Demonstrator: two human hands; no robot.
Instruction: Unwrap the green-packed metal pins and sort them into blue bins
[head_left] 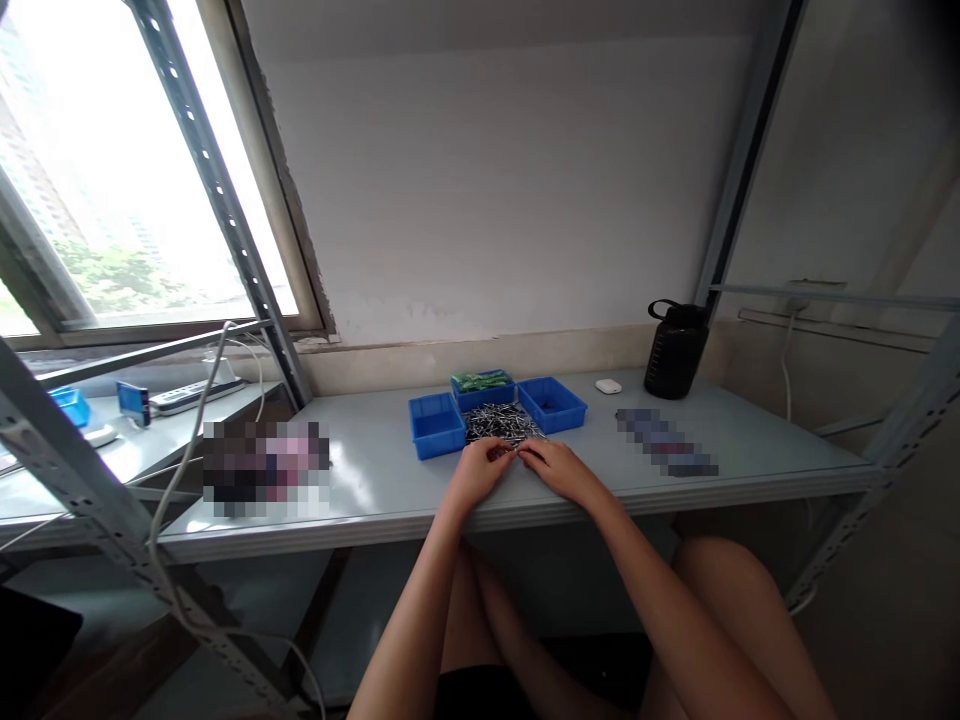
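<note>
My left hand [486, 470] and my right hand [553, 467] meet near the front of the table, their fingertips pinched close together. Something tiny may be between them, too small to make out. Just beyond my fingers lies a loose pile of thin, shiny metal pins [499, 422], perhaps rivets or screws. Around the pile stand three blue plastic trays: a left tray [437, 449], a back tray [491, 396] holding green packets [482, 380], and a right tray [571, 417] with a few dark small pieces at its bottom.
A black water bottle [676, 352] stands at the back right, with a small white case [608, 386] to its left. Blurred-out items lie at the table's left and right. Metal shelf posts frame the table [375, 500]. A white cable [160, 520] hangs at the left.
</note>
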